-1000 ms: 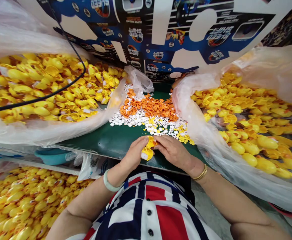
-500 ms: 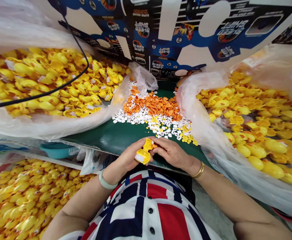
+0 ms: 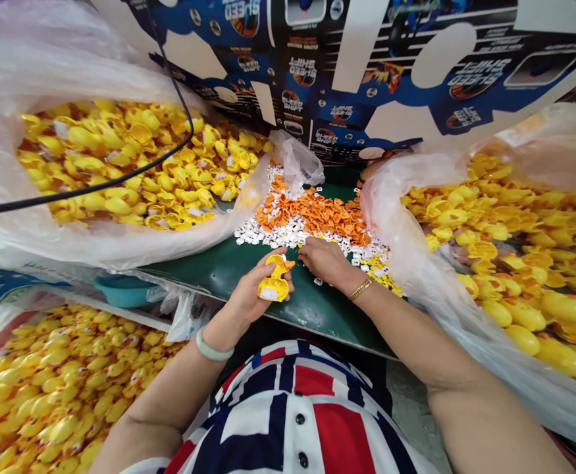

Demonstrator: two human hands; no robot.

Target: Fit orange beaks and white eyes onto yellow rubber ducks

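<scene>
My left hand [image 3: 255, 289] is closed round a yellow toy duck half [image 3: 274, 284], its hollow side up, with an orange beak sticking out to the right. A white patch shows at the shell's lower end. My right hand [image 3: 324, 260] reaches over the near edge of the small parts on the green table; its fingertips are drawn together among white eye pieces [image 3: 288, 232]. Whatever the fingertips pinch, if anything, is hidden. Just beyond lie orange beak pieces [image 3: 332, 214], and to the right are small yellow pieces [image 3: 384, 270].
Plastic-lined piles of yellow duck shells [image 3: 139, 164] and more yellow shells [image 3: 515, 243] flank the green table [image 3: 209, 266]. Lower left sits a bin of yellow ducks [image 3: 55, 388] near a teal basin [image 3: 124, 289]. A black cable [image 3: 120, 179] crosses the left side; printed cardboard [image 3: 347, 79] stands behind.
My right hand has left the duck half and moved forward to the white pieces. My left hand still holds the duck half, now slightly further left and forward.
</scene>
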